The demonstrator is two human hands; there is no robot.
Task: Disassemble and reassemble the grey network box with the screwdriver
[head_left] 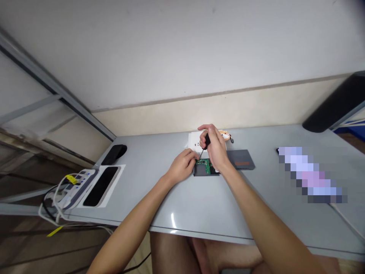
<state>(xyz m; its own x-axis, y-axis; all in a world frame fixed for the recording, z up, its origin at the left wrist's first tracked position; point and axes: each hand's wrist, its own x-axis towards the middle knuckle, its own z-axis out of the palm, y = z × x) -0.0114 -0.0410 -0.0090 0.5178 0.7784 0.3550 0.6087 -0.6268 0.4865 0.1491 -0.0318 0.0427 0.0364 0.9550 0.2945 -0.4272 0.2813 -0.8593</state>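
Observation:
My right hand (216,148) is wrapped round the black handle of a screwdriver (206,141). Its thin shaft slants down to the upper left corner of a green circuit board (203,162). The board lies in a shallow dark casing (201,171) on the table. At the casing's left end, my left hand (182,165) grips the edge with bent fingers, its fingertips close to the screwdriver tip. Partly behind my right wrist lies a flat dark grey cover (243,156). White paper (192,140) with several tiny dark screws on it sits behind the hands.
An orange-and-white case (226,136) with a black loop lies at the back. On the grey table's (159,152) left are a phone (101,186), a power strip (78,189) with cables and a black object (114,153). A pixelated device (310,175) and black cylinder (336,102) stand right.

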